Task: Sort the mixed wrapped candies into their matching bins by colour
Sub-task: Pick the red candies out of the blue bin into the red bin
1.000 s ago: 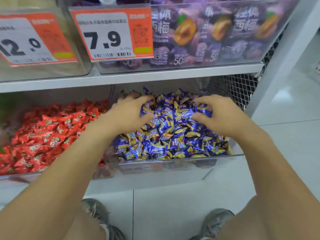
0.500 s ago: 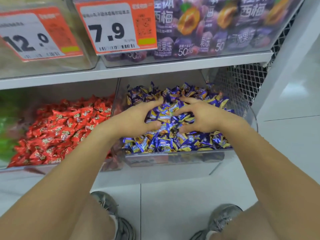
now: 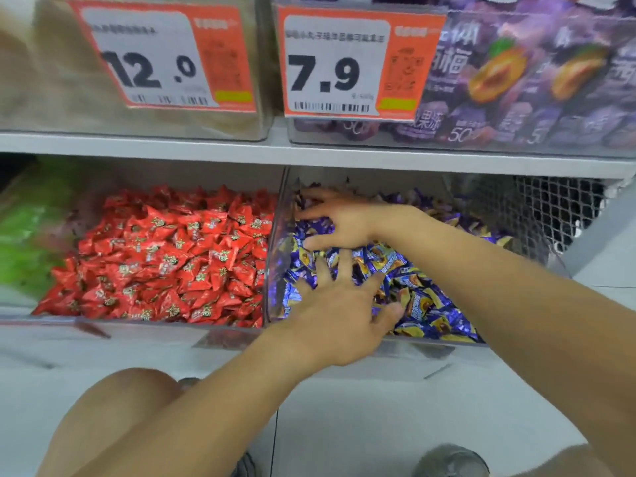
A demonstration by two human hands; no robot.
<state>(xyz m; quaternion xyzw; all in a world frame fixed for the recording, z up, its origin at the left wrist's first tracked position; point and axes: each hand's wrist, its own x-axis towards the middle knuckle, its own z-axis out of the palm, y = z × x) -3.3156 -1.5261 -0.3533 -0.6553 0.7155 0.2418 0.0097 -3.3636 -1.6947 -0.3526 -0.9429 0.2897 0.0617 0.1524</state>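
Down on the lower shelf, from the head view, I have both hands in the clear bin (image 3: 447,349) of blue candies (image 3: 423,304). My left hand (image 3: 340,311) lies near the front of the pile, palm down, fingers spread and straight on the wrappers, gripping nothing I can see. My right hand (image 3: 339,220) reaches across to the back left corner of the same bin, fingers extended over the candies; whether anything sits under its fingers I cannot tell. The right forearm crosses over the middle of the blue pile and hides a good part of it.

Just left, a clear divider wall (image 3: 275,242) separates this bin from the red candies (image 3: 172,256), which fill their own bin. Further left is a blurred green heap (image 3: 24,242), too smeared to read.

Above, the upper shelf edge (image 3: 309,153) overhangs the back of both bins. On it stand a tag marked 12.0 (image 3: 158,60) and a tag marked 7.9 (image 3: 347,63), each on an orange backing, and purple packs (image 3: 537,80) printed with fruit behind clear plastic. At the right a wire mesh panel (image 3: 557,215) closes the end of the shelf, close beside the blue bin's right wall.

Below lie the pale floor tiles (image 3: 344,425), my bare knee (image 3: 120,401) at lower left, and a grey shoe (image 3: 451,459) at the bottom edge.
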